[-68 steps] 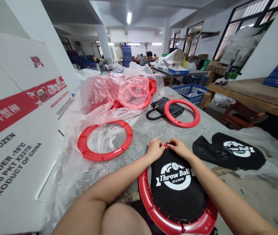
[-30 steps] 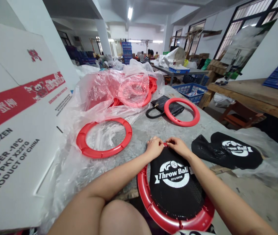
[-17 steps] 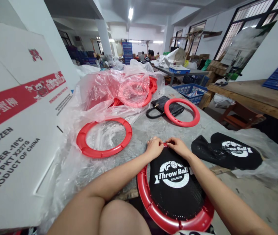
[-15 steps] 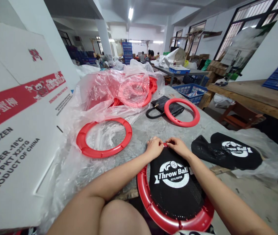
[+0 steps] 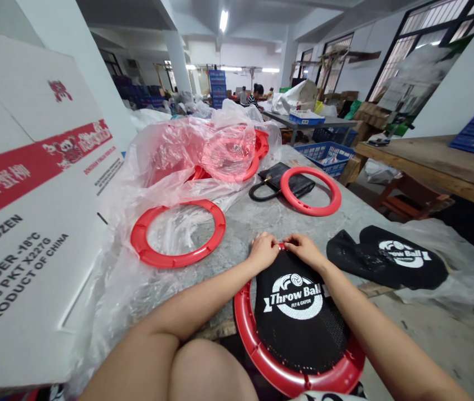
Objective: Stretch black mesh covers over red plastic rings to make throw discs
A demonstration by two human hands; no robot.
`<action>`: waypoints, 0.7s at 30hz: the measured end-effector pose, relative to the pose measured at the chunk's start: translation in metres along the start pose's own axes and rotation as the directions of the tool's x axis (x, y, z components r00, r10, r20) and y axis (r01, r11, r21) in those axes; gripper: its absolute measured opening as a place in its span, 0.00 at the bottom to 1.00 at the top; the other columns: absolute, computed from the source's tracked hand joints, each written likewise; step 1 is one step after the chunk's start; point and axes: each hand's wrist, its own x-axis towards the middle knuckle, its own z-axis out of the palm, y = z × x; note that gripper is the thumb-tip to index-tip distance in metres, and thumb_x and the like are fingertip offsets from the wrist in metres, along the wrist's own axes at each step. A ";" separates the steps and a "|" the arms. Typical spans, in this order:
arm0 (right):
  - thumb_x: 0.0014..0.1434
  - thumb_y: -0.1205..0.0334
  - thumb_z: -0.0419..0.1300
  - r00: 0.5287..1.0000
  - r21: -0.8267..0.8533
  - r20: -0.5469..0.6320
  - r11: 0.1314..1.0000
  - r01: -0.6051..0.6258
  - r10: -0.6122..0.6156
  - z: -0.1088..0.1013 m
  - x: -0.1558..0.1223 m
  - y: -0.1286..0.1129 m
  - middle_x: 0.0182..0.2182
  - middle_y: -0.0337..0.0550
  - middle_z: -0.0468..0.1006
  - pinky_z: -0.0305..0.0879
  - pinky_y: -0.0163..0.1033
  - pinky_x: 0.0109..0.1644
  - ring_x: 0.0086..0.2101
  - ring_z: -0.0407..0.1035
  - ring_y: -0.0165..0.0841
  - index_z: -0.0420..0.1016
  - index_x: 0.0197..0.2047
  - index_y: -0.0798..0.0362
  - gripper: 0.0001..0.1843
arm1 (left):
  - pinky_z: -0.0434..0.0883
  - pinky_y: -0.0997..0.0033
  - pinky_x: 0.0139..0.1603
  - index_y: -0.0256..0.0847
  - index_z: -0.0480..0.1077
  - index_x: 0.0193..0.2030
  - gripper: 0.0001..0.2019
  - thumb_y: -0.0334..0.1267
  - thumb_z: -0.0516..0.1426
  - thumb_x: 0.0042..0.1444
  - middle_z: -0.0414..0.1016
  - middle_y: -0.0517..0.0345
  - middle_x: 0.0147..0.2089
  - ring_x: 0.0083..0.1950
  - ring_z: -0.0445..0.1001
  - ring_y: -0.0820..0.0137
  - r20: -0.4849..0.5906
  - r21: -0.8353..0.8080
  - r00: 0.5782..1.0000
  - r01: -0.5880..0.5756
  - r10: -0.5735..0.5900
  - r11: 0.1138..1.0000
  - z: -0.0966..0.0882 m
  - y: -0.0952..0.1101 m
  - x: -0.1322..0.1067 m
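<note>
A black mesh net (image 5: 303, 340) printed "Throw Ball Fly & Catch" lies inside a red plastic ring (image 5: 257, 356) right in front of me. Its lower edge sits along the ring, while its sides stand apart from the ring on the left. At the far edge, my left hand (image 5: 265, 248) pinches the net and rim with bent fingers. Close beside it, my right hand (image 5: 303, 248) grips the same edge, fingertips pressed down. A short red piece of rim shows between the two hands. My forearms cover parts of the ring's sides.
Another red ring (image 5: 178, 259) lies left on plastic film. A further ring (image 5: 332, 192) leans on a black bag (image 5: 291, 181). Bagged rings (image 5: 228, 159) pile up behind. More black nets (image 5: 391, 259) lie right. A large carton (image 5: 32, 223) stands left; a blue crate (image 5: 324, 153) sits beyond.
Almost nothing differs. Both hands stay at the far edge of the net and ring; the view has shifted very slightly.
</note>
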 end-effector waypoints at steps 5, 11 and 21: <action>0.58 0.63 0.61 1.000 0.002 -0.005 1.000 -0.001 0.001 0.000 0.000 -0.001 0.38 0.46 0.84 0.68 0.42 0.47 0.40 0.76 0.39 0.79 0.38 0.52 0.06 | 0.68 0.58 0.64 0.41 0.77 0.38 0.07 0.32 0.56 0.61 0.77 0.52 0.50 0.57 0.73 0.61 -0.006 0.000 1.000 0.002 -0.002 1.000 0.001 0.000 0.000; 0.58 0.63 0.60 1.000 0.009 0.000 1.000 -0.005 0.005 0.000 -0.001 -0.001 0.39 0.47 0.84 0.69 0.42 0.48 0.40 0.76 0.39 0.79 0.39 0.53 0.07 | 0.68 0.59 0.63 0.41 0.77 0.39 0.07 0.32 0.56 0.61 0.77 0.52 0.50 0.57 0.73 0.61 -0.008 -0.001 1.000 -0.001 0.001 1.000 0.003 -0.002 0.001; 0.59 0.62 0.61 1.000 0.018 -0.004 1.000 -0.009 0.009 0.000 0.000 0.001 0.37 0.45 0.85 0.70 0.41 0.46 0.38 0.76 0.38 0.79 0.40 0.52 0.08 | 0.68 0.58 0.63 0.41 0.77 0.39 0.07 0.32 0.56 0.61 0.77 0.51 0.50 0.57 0.73 0.60 -0.001 -0.004 1.000 0.011 -0.011 1.000 0.000 0.001 -0.001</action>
